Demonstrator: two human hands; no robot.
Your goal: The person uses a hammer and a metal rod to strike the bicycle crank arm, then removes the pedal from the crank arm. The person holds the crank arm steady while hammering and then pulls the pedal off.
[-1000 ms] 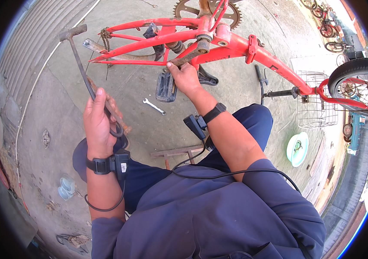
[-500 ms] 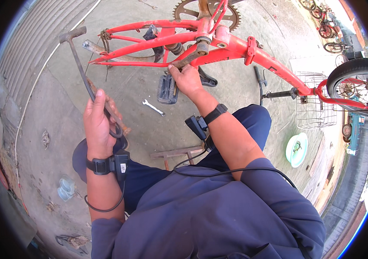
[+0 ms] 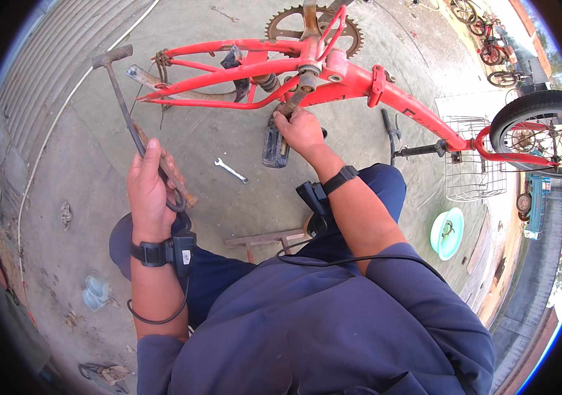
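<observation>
My left hand (image 3: 149, 191) is closed round the long, dark, looped handle of a hammer (image 3: 121, 99), its head raised at the upper left. A rusty, reddish-brown rod (image 3: 185, 189) is in the same grip. At the red bicycle frame (image 3: 254, 66), my right hand (image 3: 302, 133) has its thumb and fingers closed on the lower end of the rusty crank arm (image 3: 297, 99). Just below hangs a black pedal (image 3: 274, 146), partly hidden by that hand. A toothed chainring (image 3: 281, 25) sits on the frame's far side.
An open-ended wrench (image 3: 231, 171) lies on the concrete. A low wooden stool (image 3: 261, 238) stands by my legs. To the right are a wire basket (image 3: 472, 178), the front wheel (image 3: 534, 125) and a pale green basin (image 3: 447, 234). A white hose (image 3: 50, 135) runs along the left.
My right hand has moved slightly right and down, and the crank arm with its pedal has swung the same way. The left hand still holds the hammer up.
</observation>
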